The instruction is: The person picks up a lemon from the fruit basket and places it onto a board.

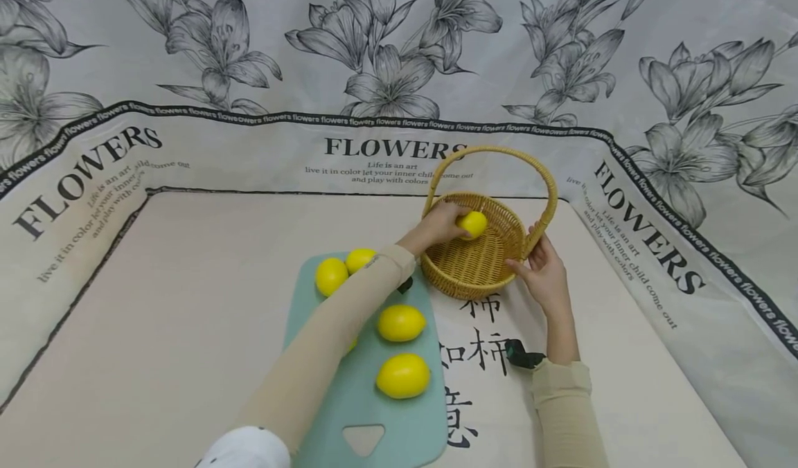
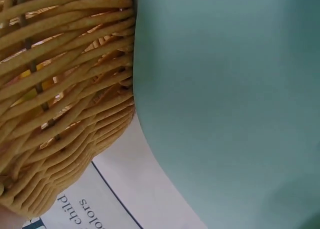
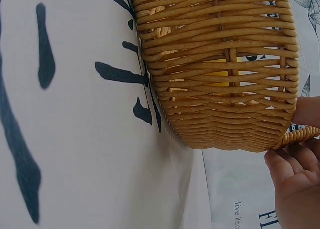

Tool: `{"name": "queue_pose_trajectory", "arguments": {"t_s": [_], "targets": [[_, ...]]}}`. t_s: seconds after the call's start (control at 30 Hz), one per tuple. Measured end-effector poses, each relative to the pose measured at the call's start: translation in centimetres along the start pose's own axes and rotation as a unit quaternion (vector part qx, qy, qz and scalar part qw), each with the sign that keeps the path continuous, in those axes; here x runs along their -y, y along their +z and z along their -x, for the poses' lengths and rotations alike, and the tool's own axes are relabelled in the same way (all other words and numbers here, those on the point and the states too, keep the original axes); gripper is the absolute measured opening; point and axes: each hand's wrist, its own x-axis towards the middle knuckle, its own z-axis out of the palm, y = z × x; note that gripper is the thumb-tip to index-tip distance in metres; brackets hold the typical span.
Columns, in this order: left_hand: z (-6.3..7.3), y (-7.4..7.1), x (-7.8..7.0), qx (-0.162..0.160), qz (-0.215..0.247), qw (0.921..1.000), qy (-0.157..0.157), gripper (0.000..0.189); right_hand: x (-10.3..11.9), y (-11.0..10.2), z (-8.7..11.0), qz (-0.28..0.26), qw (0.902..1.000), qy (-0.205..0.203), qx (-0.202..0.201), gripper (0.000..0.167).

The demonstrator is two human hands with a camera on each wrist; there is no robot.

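In the head view my left hand point(image 1: 444, 223) grips a yellow lemon point(image 1: 474, 225) inside the wicker basket point(image 1: 472, 290), near its left wall. The lemon shows as a bit of yellow behind the weave in the right wrist view. My right hand point(image 1: 544, 272) holds the basket's right rim at the foot of the arched handle point(image 1: 499, 151), its thumb toward the inside. Seen from the right wrist, the fingers point(image 3: 295, 164) curl round the handle's base. The left wrist view shows the woven side point(image 2: 65, 99) close up, with most of the left hand out of frame.
A light green cutting board point(image 1: 368, 406) lies left of the basket, its edge close by. Several lemons rest on it, among them one lemon point(image 1: 402, 376) near the front; the left forearm crosses over the board. A flowered cloth point(image 1: 393, 52) hangs behind.
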Motion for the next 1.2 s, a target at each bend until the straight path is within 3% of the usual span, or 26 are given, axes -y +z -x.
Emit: {"name": "queue_pose_trajectory", "arguments": {"t_s": [0.4,0.7,1.0,1.2], "targets": [[1.7,-1.1,0.1,0.006,-0.004,0.9993,0.036,0.062,0.4,0.5,0.2,0.002,1.0,-0.001,0.004,0.092],[3.5,-3.1,-1.1,0.01,-0.015,0.9972,0.073,0.064,0.2,0.4,0.1,0.006,1.0,0.001,0.002,0.091],[5.8,-5.3,-2.4,0.006,-0.001,0.9936,0.113,0.065,0.4,0.1,0.1,0.023,0.9997,-0.006,0.004,0.091],[8.2,-6.7,-2.7,0.008,0.006,0.9934,0.114,0.065,0.5,0.0,0.2,0.035,0.9994,0.006,0.003,0.09]]}}
